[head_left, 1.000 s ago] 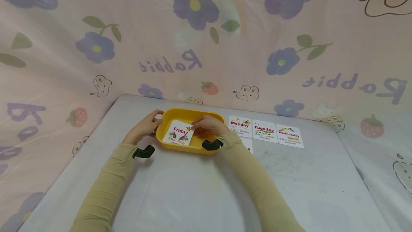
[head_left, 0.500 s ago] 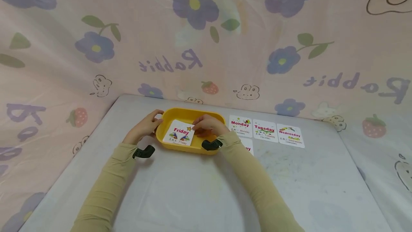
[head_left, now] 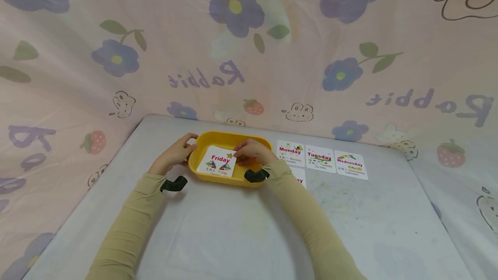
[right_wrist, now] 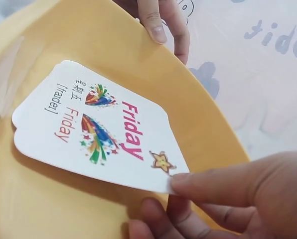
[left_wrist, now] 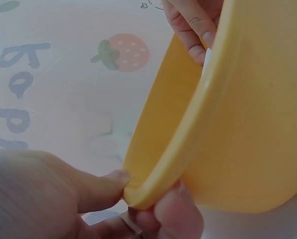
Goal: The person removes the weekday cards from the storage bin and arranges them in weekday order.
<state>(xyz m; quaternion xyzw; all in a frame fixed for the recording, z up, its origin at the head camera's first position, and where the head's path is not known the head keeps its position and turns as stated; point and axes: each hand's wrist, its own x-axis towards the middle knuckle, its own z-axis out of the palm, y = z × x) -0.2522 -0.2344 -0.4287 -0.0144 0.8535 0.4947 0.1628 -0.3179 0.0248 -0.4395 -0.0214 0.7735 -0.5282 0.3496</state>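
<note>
Pinching the starred corner of the Friday card (head_left: 217, 164), the right hand (head_left: 254, 152) has it inside the yellow tray (head_left: 225, 181), the card lying leftward of that grip, toward the left hand (head_left: 173, 156) clasping the tray's left end.

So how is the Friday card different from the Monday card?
The Friday card is inside the yellow tray, while the Monday card lies on the table. The right hand pinches a corner of the Friday card; no hand holds the Monday card. Both are white with reddish day names.
</note>
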